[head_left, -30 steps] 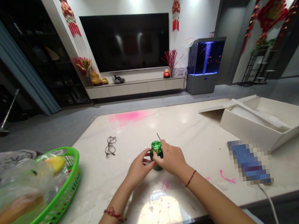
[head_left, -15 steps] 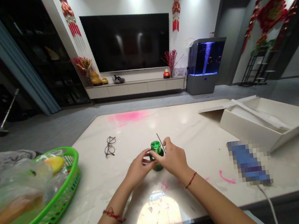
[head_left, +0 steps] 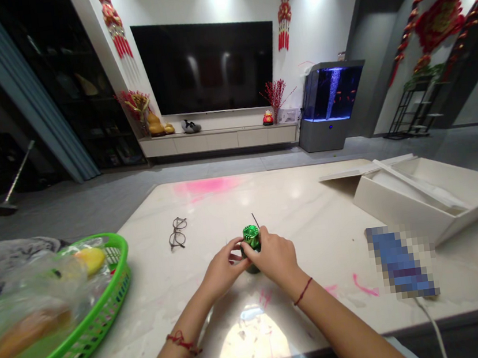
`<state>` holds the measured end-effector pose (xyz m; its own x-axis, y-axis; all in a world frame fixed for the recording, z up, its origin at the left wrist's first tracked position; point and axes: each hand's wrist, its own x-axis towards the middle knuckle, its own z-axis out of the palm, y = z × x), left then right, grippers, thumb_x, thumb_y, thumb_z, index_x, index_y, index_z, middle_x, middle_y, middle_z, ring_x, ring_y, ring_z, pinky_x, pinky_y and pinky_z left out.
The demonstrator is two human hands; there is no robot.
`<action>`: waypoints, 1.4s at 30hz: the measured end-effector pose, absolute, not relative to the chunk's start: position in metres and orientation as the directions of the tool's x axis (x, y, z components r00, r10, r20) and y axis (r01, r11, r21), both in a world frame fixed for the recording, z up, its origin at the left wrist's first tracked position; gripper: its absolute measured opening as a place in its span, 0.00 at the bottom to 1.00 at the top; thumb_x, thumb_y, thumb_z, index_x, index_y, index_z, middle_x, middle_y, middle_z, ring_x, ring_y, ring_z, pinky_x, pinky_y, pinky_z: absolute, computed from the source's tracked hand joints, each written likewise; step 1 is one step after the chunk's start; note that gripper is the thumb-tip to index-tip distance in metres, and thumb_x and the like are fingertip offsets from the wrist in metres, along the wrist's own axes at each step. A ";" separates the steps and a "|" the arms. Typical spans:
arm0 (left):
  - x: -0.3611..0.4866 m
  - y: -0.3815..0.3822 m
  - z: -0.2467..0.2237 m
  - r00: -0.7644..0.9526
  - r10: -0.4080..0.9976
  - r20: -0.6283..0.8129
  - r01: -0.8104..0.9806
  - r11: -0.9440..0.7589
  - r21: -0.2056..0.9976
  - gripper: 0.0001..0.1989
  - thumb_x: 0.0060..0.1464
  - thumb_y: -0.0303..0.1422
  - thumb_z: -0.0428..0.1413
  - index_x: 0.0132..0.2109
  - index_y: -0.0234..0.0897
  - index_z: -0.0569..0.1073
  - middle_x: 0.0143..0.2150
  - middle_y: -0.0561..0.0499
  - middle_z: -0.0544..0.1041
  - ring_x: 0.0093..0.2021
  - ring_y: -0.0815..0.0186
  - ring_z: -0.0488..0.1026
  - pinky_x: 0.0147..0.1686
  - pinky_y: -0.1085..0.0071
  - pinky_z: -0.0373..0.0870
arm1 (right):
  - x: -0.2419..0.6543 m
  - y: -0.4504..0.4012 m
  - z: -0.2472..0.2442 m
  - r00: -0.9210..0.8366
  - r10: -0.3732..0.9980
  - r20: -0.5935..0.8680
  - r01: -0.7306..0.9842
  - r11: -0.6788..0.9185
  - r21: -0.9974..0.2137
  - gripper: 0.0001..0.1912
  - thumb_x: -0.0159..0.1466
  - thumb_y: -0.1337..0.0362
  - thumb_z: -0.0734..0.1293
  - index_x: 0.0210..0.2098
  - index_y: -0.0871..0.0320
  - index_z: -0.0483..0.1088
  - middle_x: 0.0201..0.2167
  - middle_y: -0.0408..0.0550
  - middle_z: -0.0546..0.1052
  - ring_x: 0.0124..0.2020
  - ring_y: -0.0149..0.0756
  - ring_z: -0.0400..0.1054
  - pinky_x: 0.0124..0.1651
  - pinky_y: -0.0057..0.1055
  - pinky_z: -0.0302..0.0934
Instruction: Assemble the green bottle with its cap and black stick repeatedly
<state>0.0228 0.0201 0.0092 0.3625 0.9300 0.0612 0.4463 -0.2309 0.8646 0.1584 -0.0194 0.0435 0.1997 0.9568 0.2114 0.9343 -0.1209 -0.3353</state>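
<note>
Between my hands, low over the middle of the table, is a small round green object (head_left: 251, 233) with a shiny, striped top and a darker lower part. I cannot tell exactly what it is. The fingers of my left hand (head_left: 221, 269) hold it from the left side. My right hand (head_left: 277, 255) grips it from the right, with the thumb across its front. A thin dark stick (head_left: 255, 219) pokes up behind my right fingers; its lower end is hidden.
Folded-out glasses (head_left: 178, 233) lie at the left on the white table (head_left: 150, 306). A green basket (head_left: 123, 277) with bagged items stands at the left edge. To the right are an open white box (head_left: 395, 215) and a blurred-out blue object (head_left: 399, 261) with a white cable (head_left: 431, 324).
My right fingers have closed in on the green object, and the dark stick now shows less and leans more. My left hand keeps its hold. The view has shifted slightly.
</note>
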 end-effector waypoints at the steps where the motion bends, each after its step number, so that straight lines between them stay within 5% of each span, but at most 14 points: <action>1: 0.023 0.020 0.010 0.361 0.931 0.059 0.448 -0.228 0.864 0.29 0.43 0.42 0.58 0.53 0.38 0.64 0.48 0.44 0.72 0.38 0.62 0.73 0.39 0.65 0.71 | 0.159 -0.020 0.044 0.191 0.959 0.212 0.937 -0.114 -0.331 0.21 0.60 0.47 0.55 0.38 0.59 0.63 0.28 0.53 0.76 0.31 0.45 0.72 0.30 0.34 0.59; 21: 0.022 0.021 0.007 0.363 0.929 0.072 0.460 -0.245 0.853 0.30 0.43 0.43 0.57 0.53 0.39 0.65 0.48 0.45 0.72 0.37 0.62 0.74 0.38 0.65 0.71 | 0.168 -0.020 0.042 0.119 0.976 0.185 0.928 -0.043 -0.371 0.17 0.60 0.51 0.56 0.39 0.58 0.62 0.30 0.51 0.76 0.32 0.42 0.71 0.31 0.31 0.57; 28: 0.022 0.020 0.005 0.345 0.935 0.082 0.462 -0.246 0.852 0.29 0.43 0.40 0.58 0.54 0.40 0.64 0.47 0.46 0.73 0.38 0.61 0.73 0.38 0.65 0.71 | 0.164 -0.021 0.044 0.199 0.961 0.192 0.904 -0.104 -0.415 0.28 0.56 0.41 0.56 0.40 0.60 0.61 0.30 0.53 0.75 0.33 0.45 0.71 0.32 0.34 0.58; 42: 0.023 0.023 0.007 0.367 0.929 0.054 0.390 -0.206 0.898 0.29 0.41 0.40 0.59 0.52 0.38 0.66 0.47 0.44 0.73 0.35 0.64 0.73 0.37 0.65 0.71 | 0.166 -0.020 0.047 0.119 0.973 0.197 0.934 -0.043 -0.355 0.16 0.59 0.52 0.57 0.37 0.58 0.63 0.31 0.51 0.76 0.32 0.42 0.71 0.31 0.31 0.57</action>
<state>0.0227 0.0227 0.0069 0.3667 0.9288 0.0543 0.3895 -0.2063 0.8976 0.1665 -0.0203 0.0471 0.1192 0.9732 0.1966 0.9341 -0.0428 -0.3545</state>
